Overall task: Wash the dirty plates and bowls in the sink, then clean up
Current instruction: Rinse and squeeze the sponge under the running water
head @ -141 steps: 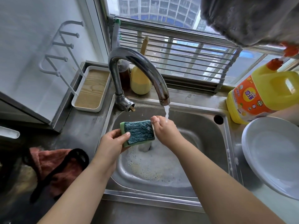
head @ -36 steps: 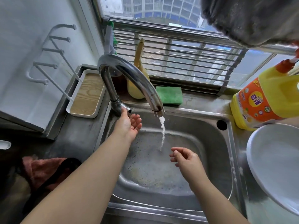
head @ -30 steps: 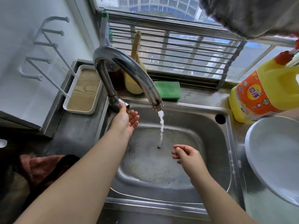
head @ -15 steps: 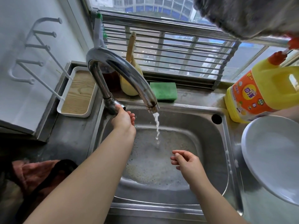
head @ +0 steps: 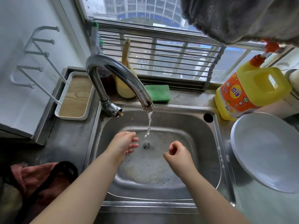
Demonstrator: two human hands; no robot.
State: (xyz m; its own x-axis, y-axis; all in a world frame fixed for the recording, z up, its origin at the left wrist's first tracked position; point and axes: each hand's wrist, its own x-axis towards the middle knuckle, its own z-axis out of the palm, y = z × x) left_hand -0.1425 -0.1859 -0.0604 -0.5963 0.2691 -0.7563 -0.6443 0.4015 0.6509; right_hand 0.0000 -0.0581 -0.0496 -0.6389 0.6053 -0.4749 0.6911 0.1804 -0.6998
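The steel sink [head: 202, 143] holds only foamy water around its drain [head: 146, 145]. A thin, broken stream falls from the curved tap [head: 123, 78]. My left hand [head: 123, 145] hovers over the basin left of the stream, fingers relaxed and holding nothing. My right hand [head: 177, 153] hangs to the right of the drain with loosely curled fingers, also holding nothing. A white plate [head: 267, 151] lies on the counter right of the sink. The green sponge [head: 157, 93] rests on the ledge behind the tap.
A yellow detergent jug [head: 252, 92] stands at the back right. A white tray with a wooden base [head: 76, 96] sits left of the tap, under a white wall rack [head: 32, 54]. A red cloth [head: 37, 178] lies at the front left. A grey towel [head: 242, 16] hangs overhead.
My left hand has left the tap's base and come down over the basin. The water stream has thinned. Earlier, the sponge went from my hands to the ledge.
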